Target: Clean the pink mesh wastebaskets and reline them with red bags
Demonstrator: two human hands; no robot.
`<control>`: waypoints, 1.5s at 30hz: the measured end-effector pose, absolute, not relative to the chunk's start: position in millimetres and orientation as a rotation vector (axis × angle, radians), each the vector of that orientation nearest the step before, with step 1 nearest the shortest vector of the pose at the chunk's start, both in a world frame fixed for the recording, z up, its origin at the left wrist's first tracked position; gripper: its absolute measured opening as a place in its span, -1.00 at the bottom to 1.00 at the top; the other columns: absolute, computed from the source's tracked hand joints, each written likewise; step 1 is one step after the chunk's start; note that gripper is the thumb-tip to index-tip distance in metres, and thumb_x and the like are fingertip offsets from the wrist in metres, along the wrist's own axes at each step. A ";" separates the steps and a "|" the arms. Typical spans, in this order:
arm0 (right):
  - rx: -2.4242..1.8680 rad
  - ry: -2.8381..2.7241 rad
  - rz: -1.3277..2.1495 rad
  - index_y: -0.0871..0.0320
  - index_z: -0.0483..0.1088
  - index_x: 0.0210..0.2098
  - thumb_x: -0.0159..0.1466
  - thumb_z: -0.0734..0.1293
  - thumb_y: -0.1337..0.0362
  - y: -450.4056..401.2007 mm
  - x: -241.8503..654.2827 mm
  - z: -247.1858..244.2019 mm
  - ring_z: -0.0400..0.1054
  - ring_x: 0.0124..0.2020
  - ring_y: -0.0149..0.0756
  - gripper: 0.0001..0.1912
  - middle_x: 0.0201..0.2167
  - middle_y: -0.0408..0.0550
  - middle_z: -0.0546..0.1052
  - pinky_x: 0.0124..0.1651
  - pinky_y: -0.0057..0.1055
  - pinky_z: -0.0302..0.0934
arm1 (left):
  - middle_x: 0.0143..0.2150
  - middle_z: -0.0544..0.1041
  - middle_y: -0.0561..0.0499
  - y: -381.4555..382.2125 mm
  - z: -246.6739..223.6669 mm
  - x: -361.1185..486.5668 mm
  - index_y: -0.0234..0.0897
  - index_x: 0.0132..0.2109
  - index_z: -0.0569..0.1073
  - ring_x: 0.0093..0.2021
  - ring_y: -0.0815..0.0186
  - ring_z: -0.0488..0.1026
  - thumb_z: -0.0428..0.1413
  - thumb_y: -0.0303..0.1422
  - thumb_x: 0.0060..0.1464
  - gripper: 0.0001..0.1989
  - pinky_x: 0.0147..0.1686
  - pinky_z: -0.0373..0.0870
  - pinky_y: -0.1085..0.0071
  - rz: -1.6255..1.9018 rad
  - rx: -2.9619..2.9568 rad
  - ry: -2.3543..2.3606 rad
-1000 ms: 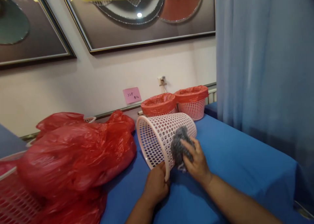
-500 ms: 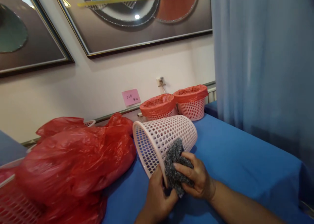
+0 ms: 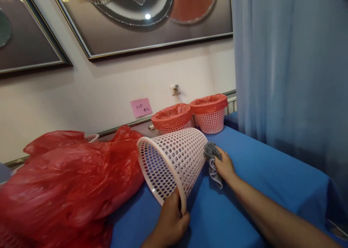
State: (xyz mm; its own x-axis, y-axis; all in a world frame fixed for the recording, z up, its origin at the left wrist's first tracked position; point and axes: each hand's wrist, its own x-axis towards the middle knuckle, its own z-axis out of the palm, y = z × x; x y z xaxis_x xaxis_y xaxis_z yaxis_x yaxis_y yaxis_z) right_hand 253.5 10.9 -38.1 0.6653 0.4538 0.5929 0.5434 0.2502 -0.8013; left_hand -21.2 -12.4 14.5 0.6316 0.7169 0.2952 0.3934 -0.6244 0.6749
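The white basket (image 3: 183, 150) is on its side over the blue cover (image 3: 217, 211), its long axis running from the mouth at near left to the base at far right. The left hand (image 3: 172, 217) grips the rim's near edge; the right hand (image 3: 225, 165), nearer the base, clutches a grey cloth (image 3: 210, 152) at that end's right side.

Pink rectangular paper note (image 3: 141, 107), on white wall (image 3: 114, 88) | handwritten in dark ink | upper line: "32" plus one unclear character | lower right: further characters, too small to read
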 end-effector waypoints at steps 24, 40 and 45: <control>-1.227 -1.216 0.054 0.06 0.31 0.35 0.35 0.29 0.20 15.4 242.8 -26.0 0.43 0.21 0.02 -0.42 0.18 0.16 0.46 0.28 0.05 0.35 | 0.11 0.65 -0.15 -1.7 -3.2 -25.1 -0.28 0.15 0.57 0.15 -0.09 0.55 0.10 -0.46 -0.13 -0.38 0.25 0.42 0.01 0.838 2.173 0.882; -1.347 -1.106 -0.017 0.08 0.46 0.21 0.30 0.29 0.21 23.0 275.3 -14.2 0.49 0.07 -0.02 -0.51 0.02 0.09 0.52 0.22 0.06 0.38 | -0.09 0.66 -0.12 6.2 -11.5 -28.4 -0.21 0.02 0.57 -0.13 0.10 0.59 0.06 -0.55 0.01 -0.57 0.06 0.54 0.15 0.586 2.490 0.912; -0.801 -1.614 -0.238 0.04 0.26 0.39 0.30 0.32 0.27 -35.0 230.1 0.1 0.40 0.22 -0.04 -0.34 0.27 0.14 0.32 0.18 -0.12 0.43 | -0.03 0.66 -0.14 6.5 -12.1 -24.6 -0.18 0.05 0.59 -0.04 0.07 0.60 0.14 -0.51 0.04 -0.59 0.03 0.56 0.18 0.589 2.550 0.996</control>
State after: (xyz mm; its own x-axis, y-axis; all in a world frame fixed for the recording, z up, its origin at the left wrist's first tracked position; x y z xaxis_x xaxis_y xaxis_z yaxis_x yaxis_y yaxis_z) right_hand 230.1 -35.0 0.1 -0.0023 0.3597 0.9331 0.6136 0.7372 -0.2827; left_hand -24.6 6.5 -12.1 0.6684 0.6995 0.2529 0.5586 -0.6966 0.4503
